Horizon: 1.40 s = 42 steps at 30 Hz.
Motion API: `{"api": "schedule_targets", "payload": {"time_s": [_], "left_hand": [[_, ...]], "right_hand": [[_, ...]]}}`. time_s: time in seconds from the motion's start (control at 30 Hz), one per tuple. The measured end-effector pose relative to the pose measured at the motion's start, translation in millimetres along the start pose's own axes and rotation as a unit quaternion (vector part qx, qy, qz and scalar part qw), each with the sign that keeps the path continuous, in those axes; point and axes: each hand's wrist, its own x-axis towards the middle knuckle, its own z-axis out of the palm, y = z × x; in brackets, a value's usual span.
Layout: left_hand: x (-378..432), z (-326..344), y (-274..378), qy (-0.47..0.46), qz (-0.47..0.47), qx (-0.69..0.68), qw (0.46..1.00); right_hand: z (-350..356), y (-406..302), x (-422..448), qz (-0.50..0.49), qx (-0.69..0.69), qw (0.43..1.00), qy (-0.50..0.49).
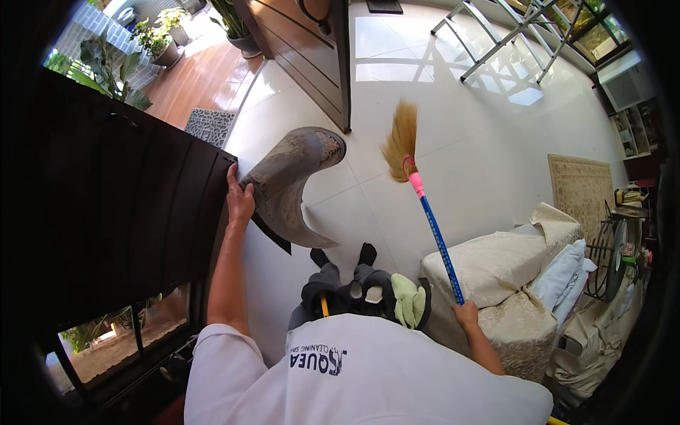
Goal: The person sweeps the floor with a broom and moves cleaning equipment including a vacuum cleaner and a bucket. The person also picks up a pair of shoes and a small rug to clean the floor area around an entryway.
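Note:
My right hand [466, 314] is closed around the blue patterned handle of a soft broom [439, 239]. The broom's straw bristles [404, 133] point away from me over the tiled floor, beyond a pink collar. My left hand [241, 202] is at the edge of a dark wooden door panel [159, 170], one finger extended along that edge. The thumb lies against a large curved, grey-brown carved object [289, 175]; its exact kind and whether I grip it cannot be told. A light green cloth [409, 300] hangs at my waist.
Another wooden door leaf [313, 58] stands ahead, beside a doorway with a grey mat [210, 126] and potted plants [164, 50]. An aluminium ladder [504, 40] stands at the back right. A fabric-covered sofa [494, 260] with pillows is close on my right, near a rug [580, 186].

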Motion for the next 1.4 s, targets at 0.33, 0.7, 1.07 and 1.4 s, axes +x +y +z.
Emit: {"api": "schedule_targets", "payload": {"time_s": [0.33, 0.7, 1.07, 1.4], "left_hand": [[53.5, 37.2, -32.5, 0.041, -0.105, -0.019, 0.993], [4.6, -73.8, -101.7, 0.031, -0.060, -0.032, 0.997], [-95.9, -189.4, -111.6, 0.272, -0.182, -0.224, 0.918], [-151.1, -280.8, -119.1, 0.412, -0.187, -0.174, 0.875]], "right_hand": [[31.4, -117.1, -23.4, -0.171, 0.084, 0.982, -0.015], [22.4, -136.8, 6.3, -0.064, -0.096, 0.992, -0.053], [-5.9, -327.9, 0.7, -0.097, 0.349, 0.820, -0.442], [146.5, -394.7, -6.9, 0.194, 0.242, 0.551, -0.775]]}}
